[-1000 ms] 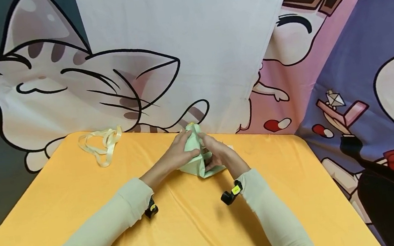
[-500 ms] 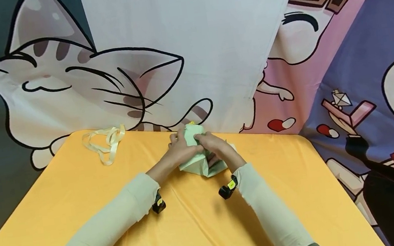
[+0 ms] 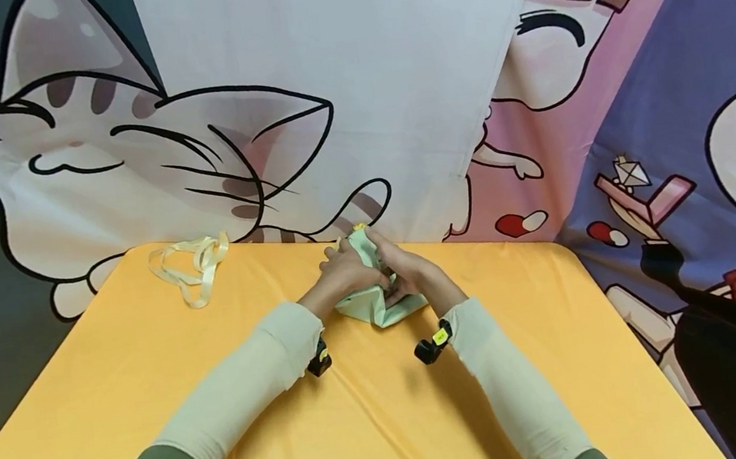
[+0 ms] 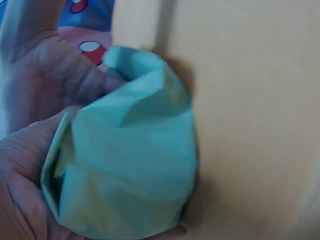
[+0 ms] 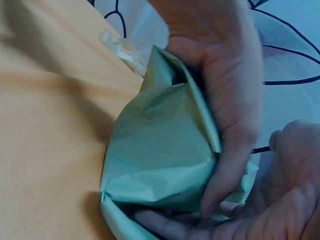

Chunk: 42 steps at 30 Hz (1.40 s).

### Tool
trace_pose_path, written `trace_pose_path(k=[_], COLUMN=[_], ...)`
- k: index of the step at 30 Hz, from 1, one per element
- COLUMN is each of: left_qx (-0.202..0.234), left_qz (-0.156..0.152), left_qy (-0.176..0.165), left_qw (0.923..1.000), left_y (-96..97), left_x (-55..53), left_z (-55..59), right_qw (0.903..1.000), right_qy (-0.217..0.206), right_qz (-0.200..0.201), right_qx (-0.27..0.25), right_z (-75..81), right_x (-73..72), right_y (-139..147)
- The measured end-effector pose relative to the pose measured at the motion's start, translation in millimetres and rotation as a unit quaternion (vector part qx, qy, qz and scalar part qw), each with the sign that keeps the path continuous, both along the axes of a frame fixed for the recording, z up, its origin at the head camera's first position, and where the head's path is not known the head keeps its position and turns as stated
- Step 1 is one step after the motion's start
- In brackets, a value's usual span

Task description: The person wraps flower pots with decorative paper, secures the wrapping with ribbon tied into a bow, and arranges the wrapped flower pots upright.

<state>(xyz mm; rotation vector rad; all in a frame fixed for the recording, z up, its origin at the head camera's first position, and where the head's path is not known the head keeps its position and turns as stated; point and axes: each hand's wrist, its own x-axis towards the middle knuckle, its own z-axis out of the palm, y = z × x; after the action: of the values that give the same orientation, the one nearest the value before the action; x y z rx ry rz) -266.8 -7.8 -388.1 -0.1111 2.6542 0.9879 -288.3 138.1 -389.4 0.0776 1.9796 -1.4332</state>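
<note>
Pale green paper, creased into a small bundle (image 3: 373,308), lies towards the far edge of the orange-yellow cloth-covered table (image 3: 100,420), between the person's two bare hands and touching both. From where I stand, the left hand (image 3: 344,273) has the left side of it, thumb pressed across the paper and fingers wrapped behind and under. On the right, the right hand (image 3: 419,272) curves against the other side, its fingers slipped into an open fold; whether they pinch the paper I can't tell.

It is matt, plain stuff, full of sharp folds and flat facets, with loose flaps standing away from the body and dark hollows beneath them. The near end spreads wide over the cloth, while the far end narrows to a tip with a small yellow bit (image 3: 359,227) showing there.

Well apart at the far left lies a loosely looped, pale cream ribbon (image 3: 207,264). A black camera (image 3: 428,352) sits at the right wrist, bearing a small bright yellow label (image 3: 441,336) whose dark marks are too tiny to read. Beyond the table hangs a printed fabric backdrop (image 3: 347,69) with a smiling cartoon cat.
</note>
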Motion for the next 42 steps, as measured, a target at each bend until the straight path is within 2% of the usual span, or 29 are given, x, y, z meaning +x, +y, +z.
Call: trace_pose_path(k=[2,7,9,17,20,22,24,25,26,28,29,31,32,33,34,35,36,38,40,42], left_qx=[-0.012,-0.034,-0.043,-0.074,-0.074,-0.070,-0.080,-0.085,-0.086,-0.081,-0.076,-0.061,-0.055,-0.053,-0.054,-0.055,-0.058,-0.059,-0.059,-0.057], left_qz=[-0.004,-0.030,-0.037,-0.039,-0.032,-0.022,-0.019,-0.017,-0.016,-0.016,-0.013,-0.008,-0.007,-0.006,-0.006,-0.006,-0.007,-0.005,-0.004,-0.002], left_qy=[0.015,0.054,0.063,0.078,0.072,0.066,0.067,0.069,0.067,0.066,0.067,0.066,0.065,0.069,0.073,0.075,0.077,0.083,0.085,0.086], left_qw=[0.9998,0.9975,0.9964,0.9934,0.9941,0.9951,0.9944,0.9939,0.9939,0.9944,0.9948,0.9959,0.9964,0.9962,0.9959,0.9956,0.9953,0.9948,0.9947,0.9947], left_y=[1.4,4.2,5.3,1.0,0.1,0.2,0.6,1.4,2.1,3.0,3.1,3.6,3.5,3.5,3.5,3.5,3.1,2.6,2.1,1.3], left_x=[-2.7,2.8,9.1,6.3,-3.3,-17.9,-35.6,-39.2,-38.7,-31.5,-24.1,-4.7,1.6,4.8,7.4,9.5,10.3,11.5,11.4,10.7], left_z=[-6.4,-13.3,-10.8,-14.9,-20.9,-36.2,-56.9,-62.1,-62.1,-54.8,-47.1,-27.1,-21.1,-18.9,-17.3,-15.9,-15.2,-14.1,-14.3,-15.4], right_qw=[1.0000,1.0000,0.9999,0.9994,0.9990,0.9991,0.9988,0.9980,0.9962,0.9846,0.9722,0.9345,0.9158,0.9021,0.8979,0.8999,0.9070,0.9319,0.9578,0.9730], right_qy=[0.001,0.005,0.007,0.019,0.034,0.040,0.049,0.061,0.082,0.149,0.189,0.247,0.256,0.255,0.239,0.216,0.191,0.146,0.104,0.084], right_qz=[-0.004,0.001,0.003,0.018,0.017,0.009,0.002,-0.002,-0.005,-0.014,-0.020,-0.039,-0.048,-0.052,-0.054,-0.052,-0.050,-0.049,-0.052,-0.049], right_qx=[-0.006,0.005,0.011,0.024,0.022,0.015,0.009,0.014,0.028,0.089,0.136,0.254,0.305,0.344,0.366,0.375,0.372,0.329,0.263,0.209], right_z=[0.0,1.9,3.4,6.0,5.7,4.8,5.0,4.2,4.1,4.5,5.4,4.2,3.6,2.1,-0.1,-2.5,-4.7,-9.6,-13.2,-14.0], right_x=[0.7,2.1,2.6,3.0,4.6,6.7,9.8,11.9,14.8,21.3,25.4,33.1,36.7,39.2,40.1,40.5,39.9,36.2,31.0,28.0], right_y=[0.3,-2.1,-3.1,-6.0,-6.0,-4.5,-2.0,0.2,3.0,9.6,14.1,27.3,35.2,43.6,51.9,59.8,66.8,77.4,82.8,84.6])
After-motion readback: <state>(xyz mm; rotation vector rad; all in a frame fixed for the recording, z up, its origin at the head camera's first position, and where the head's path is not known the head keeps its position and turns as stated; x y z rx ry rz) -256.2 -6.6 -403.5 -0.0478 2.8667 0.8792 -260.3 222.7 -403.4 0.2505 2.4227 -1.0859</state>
